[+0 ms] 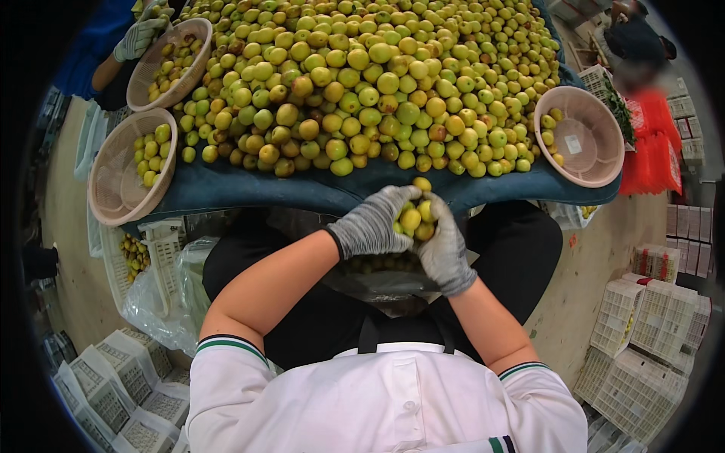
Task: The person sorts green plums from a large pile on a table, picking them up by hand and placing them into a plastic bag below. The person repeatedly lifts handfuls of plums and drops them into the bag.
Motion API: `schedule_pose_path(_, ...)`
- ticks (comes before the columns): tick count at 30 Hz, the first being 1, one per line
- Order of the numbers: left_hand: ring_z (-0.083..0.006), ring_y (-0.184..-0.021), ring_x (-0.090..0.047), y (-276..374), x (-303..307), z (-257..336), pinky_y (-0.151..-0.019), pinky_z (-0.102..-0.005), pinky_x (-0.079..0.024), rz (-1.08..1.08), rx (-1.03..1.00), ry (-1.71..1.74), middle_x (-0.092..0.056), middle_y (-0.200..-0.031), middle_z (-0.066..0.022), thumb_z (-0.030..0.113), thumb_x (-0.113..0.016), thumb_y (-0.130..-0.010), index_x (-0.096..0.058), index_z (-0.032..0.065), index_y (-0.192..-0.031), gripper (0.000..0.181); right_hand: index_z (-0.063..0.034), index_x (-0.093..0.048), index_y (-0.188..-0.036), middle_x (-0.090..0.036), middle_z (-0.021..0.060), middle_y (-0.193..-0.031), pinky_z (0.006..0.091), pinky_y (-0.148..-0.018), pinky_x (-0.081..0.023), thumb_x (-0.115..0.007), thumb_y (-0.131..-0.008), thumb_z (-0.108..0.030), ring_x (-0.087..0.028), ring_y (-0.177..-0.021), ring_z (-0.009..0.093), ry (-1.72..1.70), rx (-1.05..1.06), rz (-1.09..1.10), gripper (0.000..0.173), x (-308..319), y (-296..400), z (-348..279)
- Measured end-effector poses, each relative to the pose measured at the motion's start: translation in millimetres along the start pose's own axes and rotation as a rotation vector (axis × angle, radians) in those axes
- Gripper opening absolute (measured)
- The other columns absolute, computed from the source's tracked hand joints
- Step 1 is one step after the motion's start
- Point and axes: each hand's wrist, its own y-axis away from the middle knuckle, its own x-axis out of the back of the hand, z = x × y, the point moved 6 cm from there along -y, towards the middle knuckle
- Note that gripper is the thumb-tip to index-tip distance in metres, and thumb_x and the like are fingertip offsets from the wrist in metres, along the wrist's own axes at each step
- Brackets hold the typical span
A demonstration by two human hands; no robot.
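Note:
My left hand (376, 221) and my right hand (447, 246), both in grey knit gloves, are cupped together around several small yellow-green fruits (412, 219). They are just in front of the near edge of a table covered in dark blue cloth (266, 189). One yellow fruit (422, 183) shows at the fingertips. Beyond my hands a large heap of the same round fruit (368, 96) covers the table, some of it browned. Below my hands, between my knees, more fruit (385, 263) lies in shadow, partly hidden by my gloves and forearms.
Pink plastic baskets with some fruit stand at the left (116, 181), upper left (192, 62) and right (595, 144). A co-worker's gloved hand (141, 34) is at the upper left basket. White crates (634, 374) are stacked at right; a crate (116, 266) with fruit stands lower left.

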Motion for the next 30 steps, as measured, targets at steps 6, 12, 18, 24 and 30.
schedule_pose_path(6, -0.0369, -0.118, -0.055, 22, -34, -3, -0.105, -0.0412, -0.046, -0.262, 0.162, -0.080, -0.052, -0.127, -0.0216, 0.028, -0.087, -0.068, -0.044, 0.0032, -0.140, 0.087, -0.0098, -0.049, -0.132, -0.054, 0.0100, -0.131, 0.0539, -0.102, -0.047, -0.051, -0.099, -0.034, -0.056, -0.120, 0.028, -0.314, -0.245, 0.193, 0.041, 47, 2, 70)
schedule_pose_path(12, -0.0378, -0.116, -0.058, 29, -23, -8, -0.100, -0.0419, -0.048, -0.508, 0.165, -0.326, -0.058, -0.126, -0.0231, 0.042, -0.074, -0.081, -0.051, 0.0035, -0.137, 0.072, -0.0030, -0.059, -0.122, -0.061, 0.0111, -0.121, 0.0405, -0.099, -0.048, -0.063, -0.094, -0.022, -0.058, -0.116, 0.024, 0.756, 0.077, -0.029, 0.035, 48, -2, 36)
schedule_pose_path(18, -0.0367, -0.119, -0.053, 11, 83, 0, -0.102, -0.0470, -0.044, 0.405, 0.147, -0.582, -0.053, -0.132, -0.0197, 0.036, -0.076, -0.079, -0.056, 0.0079, -0.130, 0.062, -0.0034, -0.054, -0.130, -0.053, 0.0155, -0.130, 0.0399, -0.100, -0.046, -0.071, -0.085, -0.019, -0.052, -0.121, 0.030, 1.358, 0.815, 0.022, 0.051, -21, 0, -48)
schedule_pose_path(24, -0.0391, -0.137, -0.034, -10, 103, -32, -0.114, -0.0508, -0.028, 0.414, 0.394, -0.793, -0.041, -0.146, -0.0187, 0.051, -0.078, -0.072, -0.044, 0.0121, -0.144, 0.088, -0.0072, -0.041, -0.144, -0.037, 0.0268, -0.141, 0.0505, -0.114, -0.030, -0.079, -0.076, -0.031, -0.036, -0.132, 0.045, 1.552, 0.777, 0.371, 0.081, -20, -53, -52)
schedule_pose_path(30, -0.0324, -0.133, -0.042, -11, 66, -15, -0.112, -0.0483, -0.033, 0.243, 0.128, -0.799, -0.044, -0.144, -0.0139, 0.049, -0.076, -0.074, -0.048, 0.0140, -0.142, 0.081, -0.0057, -0.040, -0.143, -0.035, 0.0228, -0.140, 0.0468, -0.109, -0.038, -0.074, -0.084, -0.027, -0.044, -0.126, 0.037, 1.389, 0.893, 0.196, 0.072, -10, -51, -54)
